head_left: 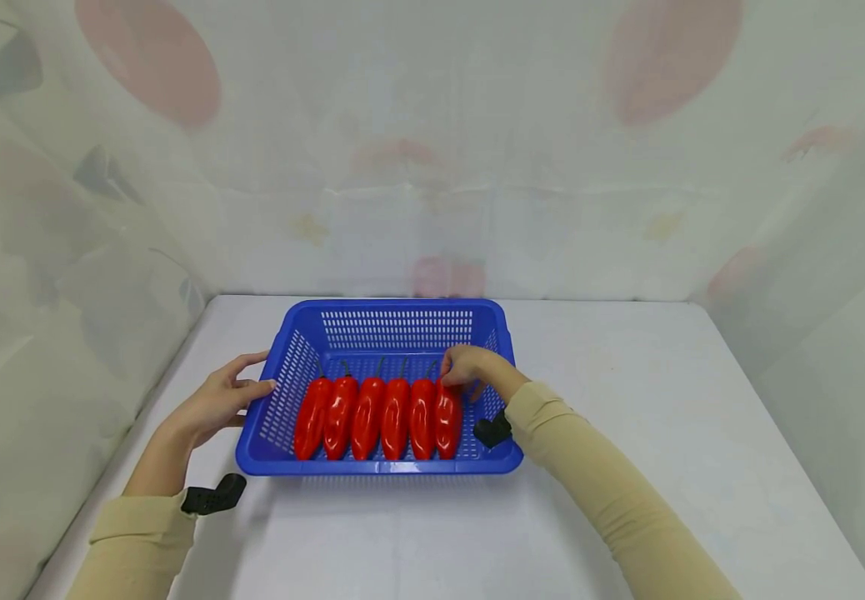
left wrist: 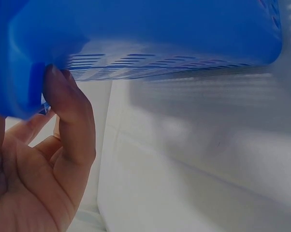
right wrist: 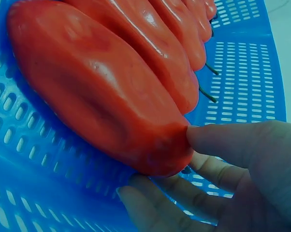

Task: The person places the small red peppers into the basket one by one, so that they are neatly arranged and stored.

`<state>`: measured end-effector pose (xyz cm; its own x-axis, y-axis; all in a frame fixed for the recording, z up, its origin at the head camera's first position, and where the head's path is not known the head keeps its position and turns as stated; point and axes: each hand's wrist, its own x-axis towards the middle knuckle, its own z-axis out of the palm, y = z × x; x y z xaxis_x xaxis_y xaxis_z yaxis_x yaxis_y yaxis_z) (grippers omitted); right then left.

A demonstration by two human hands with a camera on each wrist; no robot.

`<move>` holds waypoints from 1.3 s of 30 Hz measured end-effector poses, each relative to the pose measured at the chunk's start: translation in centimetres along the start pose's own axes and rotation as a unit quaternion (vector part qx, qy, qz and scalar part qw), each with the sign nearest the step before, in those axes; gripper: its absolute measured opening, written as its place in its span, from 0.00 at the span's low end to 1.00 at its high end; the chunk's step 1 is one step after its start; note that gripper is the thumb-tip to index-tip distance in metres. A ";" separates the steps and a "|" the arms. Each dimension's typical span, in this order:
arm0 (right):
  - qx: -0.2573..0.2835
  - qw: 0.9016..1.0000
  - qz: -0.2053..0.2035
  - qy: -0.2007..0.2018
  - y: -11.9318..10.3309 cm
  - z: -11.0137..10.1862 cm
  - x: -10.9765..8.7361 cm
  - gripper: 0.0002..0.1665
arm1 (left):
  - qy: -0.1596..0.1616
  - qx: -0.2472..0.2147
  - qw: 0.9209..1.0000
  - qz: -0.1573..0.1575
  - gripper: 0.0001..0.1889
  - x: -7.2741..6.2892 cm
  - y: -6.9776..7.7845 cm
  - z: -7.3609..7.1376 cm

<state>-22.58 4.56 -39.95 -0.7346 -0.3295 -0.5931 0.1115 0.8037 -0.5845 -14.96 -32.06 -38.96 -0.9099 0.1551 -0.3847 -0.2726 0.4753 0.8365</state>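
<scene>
A blue plastic basket [head_left: 380, 468] with slotted walls holds several glossy red peppers [head_left: 367, 419], lying side by side with their green stems toward the back. On the basket's left rim, my left hand [head_left: 211, 404] grips with the thumb over the edge; the left wrist view shows fingers [left wrist: 73, 116] curled under it. My right hand [head_left: 472, 365] reaches inside and pinches the stem end of the rightmost red pepper [right wrist: 102, 92] between thumb and fingers. That pepper lies along the row, close against its neighbour. The right hand covers its stem.
The basket stands on a white table [head_left: 642, 433], toward its back edge. A pale patterned curtain [head_left: 432, 167] hangs behind and at both sides. Black wrist devices [head_left: 213, 495] sit at both cream sleeves [head_left: 597, 475].
</scene>
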 end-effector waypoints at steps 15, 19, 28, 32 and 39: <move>0.016 1.000 -0.001 0.007 -0.3 -0.3 -0.5 0.11 | 0.004 0.000 1.000 0.000 0.40 -0.4 0.0 0.0; 0.005 1.000 -0.013 0.015 -0.5 -0.6 -1.0 0.14 | 0.008 0.003 1.000 0.001 0.40 -0.4 0.0 0.0; -0.049 0.994 -0.074 0.067 -0.9 -1.5 -2.3 0.19 | 0.013 0.012 1.000 0.015 0.39 -0.3 -0.1 0.1; -0.069 0.987 -0.115 0.088 -0.6 -2.1 -3.1 0.20 | 0.015 0.020 0.999 0.025 0.38 -0.4 -0.1 0.2; -0.065 0.976 -0.166 0.125 0.2 -3.1 -4.8 0.17 | 0.034 0.045 0.998 0.038 0.37 -0.3 -0.1 0.5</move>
<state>-21.16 7.79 -35.49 -0.8576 -0.4646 -0.2207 -0.2345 0.7352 -0.6360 -14.47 -31.72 -39.08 -0.9470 0.1358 -0.2911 -0.1754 0.5407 0.8227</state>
